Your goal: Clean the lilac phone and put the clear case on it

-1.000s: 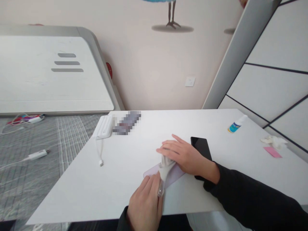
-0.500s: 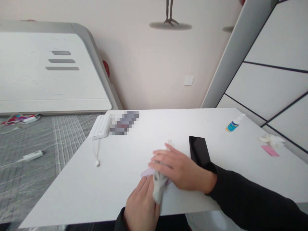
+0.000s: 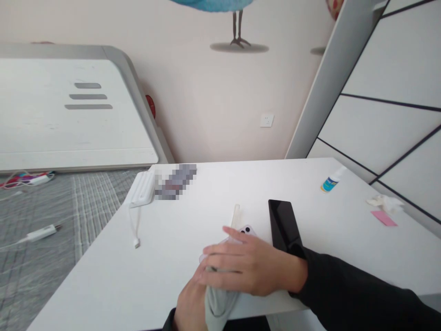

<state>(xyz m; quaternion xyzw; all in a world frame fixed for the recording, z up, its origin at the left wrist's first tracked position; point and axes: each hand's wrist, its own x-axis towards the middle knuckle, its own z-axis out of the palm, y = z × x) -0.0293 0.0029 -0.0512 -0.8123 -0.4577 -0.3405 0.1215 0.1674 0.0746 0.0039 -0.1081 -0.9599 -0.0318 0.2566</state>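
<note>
R hand (image 3: pixel 253 269) lies over a pale lilac phone (image 3: pixel 245 232), not clenched, fingers (image 3: pixel 220 259) spread across it & pressing down; only the camera end w/ 2 lenses shows past them, so back side up. Phone is flat on the white bench (image 3: pixel 165 220), near front edge, long axis slanted, camera end pointing away from the person & a bit right. L hand (image 3: pixel 189 305) sits partly under R hand at bench edge, clenched on a grey cloth (image 3: pixel 218 305), which is bunched against phone's near end & hangs past the edge. Clear plastic strip (image 3: pixel 236 216) just beyond phone, long axis toward wall; can't tell if touching. Black smartphone (image 3: pixel 284 223) face up just right of R hand, near end under R sleeve (image 3: pixel 303 271). Far right: small spray bottle (image 3: pixel 330 185) w/ blue label, tilted, contents not visible; crumpled tissue (image 3: pixel 384 202) & pink paper (image 3: pixel 383 218) beside each other. Far left: white case (image 3: pixel 143 188) w/ white cable (image 3: pixel 136 225), next to a pixelated item (image 3: pixel 175 181), too blurred to tell.
</note>
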